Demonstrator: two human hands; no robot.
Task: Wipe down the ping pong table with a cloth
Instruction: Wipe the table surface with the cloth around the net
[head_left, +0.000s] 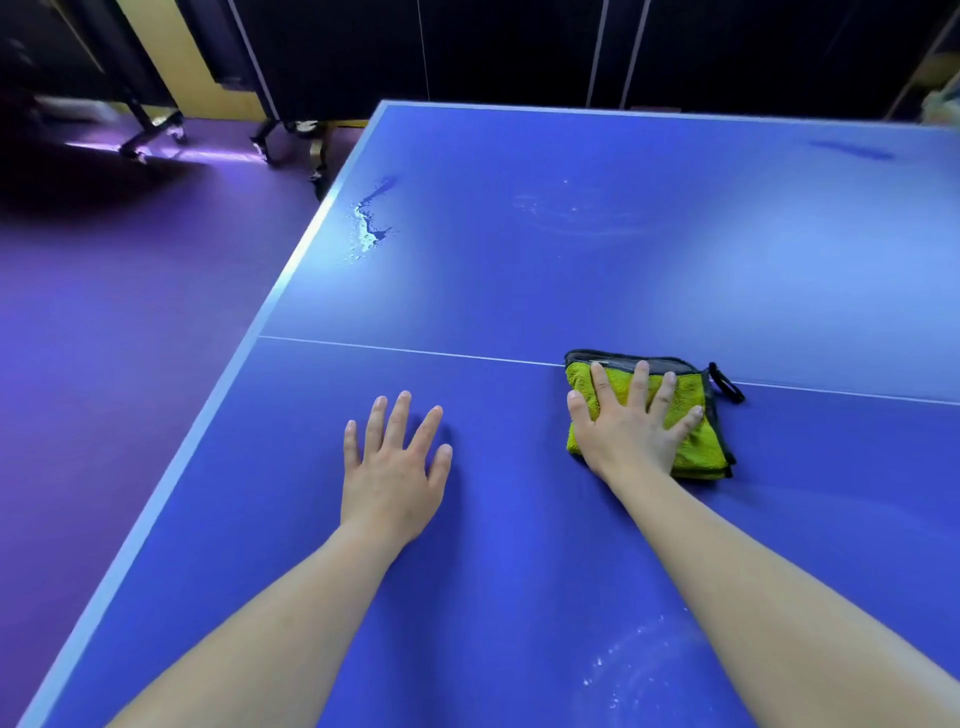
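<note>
A small puddle of water (370, 223) lay near the left edge of the blue ping pong worktop (519, 260), beyond the white line (415, 351). Nearer, the left hand (395, 467) rested flat on the bare surface, fingers straight and spread, holding nothing. To its right, the right hand (631, 426) pressed down with spread, straight fingers on a folded yellow-green microfibre cloth (701, 447), which lay under the palm and stuck out rightward, its far edge over the line.
</note>
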